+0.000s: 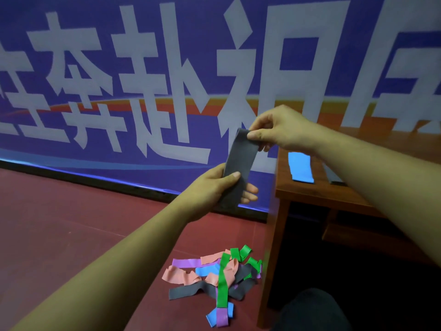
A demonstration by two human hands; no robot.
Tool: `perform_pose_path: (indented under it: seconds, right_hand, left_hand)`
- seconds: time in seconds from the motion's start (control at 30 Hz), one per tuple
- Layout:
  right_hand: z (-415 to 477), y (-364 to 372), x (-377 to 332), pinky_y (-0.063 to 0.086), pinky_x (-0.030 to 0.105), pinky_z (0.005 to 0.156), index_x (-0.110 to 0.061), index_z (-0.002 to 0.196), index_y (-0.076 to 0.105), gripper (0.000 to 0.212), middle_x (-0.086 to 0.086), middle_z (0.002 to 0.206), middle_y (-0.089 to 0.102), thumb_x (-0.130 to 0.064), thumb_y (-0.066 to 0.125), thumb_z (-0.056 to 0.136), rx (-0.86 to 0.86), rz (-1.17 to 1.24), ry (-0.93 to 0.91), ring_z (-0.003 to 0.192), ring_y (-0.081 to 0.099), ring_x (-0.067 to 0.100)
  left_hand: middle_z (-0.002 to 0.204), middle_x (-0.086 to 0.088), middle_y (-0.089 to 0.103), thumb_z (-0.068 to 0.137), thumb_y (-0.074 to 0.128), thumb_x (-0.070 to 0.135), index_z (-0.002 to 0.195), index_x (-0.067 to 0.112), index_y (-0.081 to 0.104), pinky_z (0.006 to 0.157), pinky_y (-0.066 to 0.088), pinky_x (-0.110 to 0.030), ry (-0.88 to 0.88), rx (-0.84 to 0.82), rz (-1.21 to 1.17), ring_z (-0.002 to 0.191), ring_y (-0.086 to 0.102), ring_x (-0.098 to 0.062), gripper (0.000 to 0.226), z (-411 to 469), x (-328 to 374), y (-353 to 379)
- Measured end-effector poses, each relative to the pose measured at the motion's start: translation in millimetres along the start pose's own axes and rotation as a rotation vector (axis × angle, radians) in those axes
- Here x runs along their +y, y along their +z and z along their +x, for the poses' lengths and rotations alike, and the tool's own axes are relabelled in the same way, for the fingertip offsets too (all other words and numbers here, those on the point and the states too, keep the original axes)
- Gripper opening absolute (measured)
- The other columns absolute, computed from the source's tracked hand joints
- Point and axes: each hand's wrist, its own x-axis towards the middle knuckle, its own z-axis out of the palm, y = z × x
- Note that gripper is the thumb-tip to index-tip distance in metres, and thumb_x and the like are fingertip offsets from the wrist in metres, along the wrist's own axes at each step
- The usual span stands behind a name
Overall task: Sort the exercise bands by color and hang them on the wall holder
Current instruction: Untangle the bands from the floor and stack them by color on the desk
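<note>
Left hand (214, 187) grips the grey band (238, 161) low, right hand (281, 130) pinches its top, mid-air; best keep it flat and lay it at 3 o'clock on the table (310, 194), apart from the blue band (300, 167).

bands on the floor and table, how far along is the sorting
Early. Done: one blue band and a dark band lie on the table. In hand: the left hand grips and the right hand pinches a grey band. Left: the mixed pile on the floor; no wall holder shows, so nothing looks hung.
</note>
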Motion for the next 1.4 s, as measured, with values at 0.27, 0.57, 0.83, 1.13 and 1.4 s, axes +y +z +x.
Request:
perform_pose_path:
  seconds: [0.27,0.57,0.83,1.13,1.4]
  right_hand:
    - [-11,-47,37,0.056,0.019,0.059,-0.010,0.102,0.071,0.017,0.007,0.088,0.071,-0.022,0.065,0.091,0.142,0.015,0.102,0.072,0.067,0.014]
    - [-36,-110,96,0.054,0.021,0.059,-0.015,0.099,0.070,0.011,0.007,0.091,0.070,-0.020,0.065,0.091,0.237,0.050,0.254,0.077,0.069,0.018]
    - [-46,-139,162,0.055,0.025,0.061,-0.010,0.101,0.069,0.012,0.011,0.092,0.067,-0.016,0.065,0.091,0.206,-0.122,0.364,0.072,0.065,0.019]
    - [-16,-145,218,0.047,0.023,0.056,-0.009,0.100,0.072,0.015,0.005,0.079,0.068,-0.020,0.066,0.091,0.083,-0.388,0.342,0.064,0.060,0.012]
    - [5,-101,267,0.041,0.025,0.073,-0.010,0.102,0.074,0.019,-0.001,0.094,0.067,-0.023,0.066,0.091,0.052,-0.364,0.335,0.077,0.057,0.008]
  left_hand:
    - [0.106,-0.029,0.067,0.104,0.039,0.012,0.123,0.001,0.041,0.090,0.056,-0.045,0.016,-0.014,0.021,0.098,0.068,-0.038,0.022,40,7,46]
    - [0.102,-0.011,0.071,0.097,0.050,0.018,0.107,0.016,0.067,0.081,0.048,-0.031,0.078,0.070,0.427,0.081,0.060,-0.018,0.020,90,6,87]
    - [0.077,-0.007,0.057,0.089,0.068,0.026,0.114,0.026,0.049,0.060,0.042,-0.023,0.213,0.018,0.690,0.061,0.050,-0.006,0.032,142,-13,127]
    - [0.090,0.001,0.056,0.089,0.068,0.027,0.107,0.017,0.063,0.072,0.041,-0.025,0.303,0.053,0.928,0.082,0.052,-0.014,0.022,181,-51,158]
    - [0.090,-0.002,0.061,0.093,0.058,0.038,0.095,0.018,0.063,0.082,0.043,-0.045,0.417,0.061,1.122,0.091,0.050,-0.025,0.021,193,-73,158]
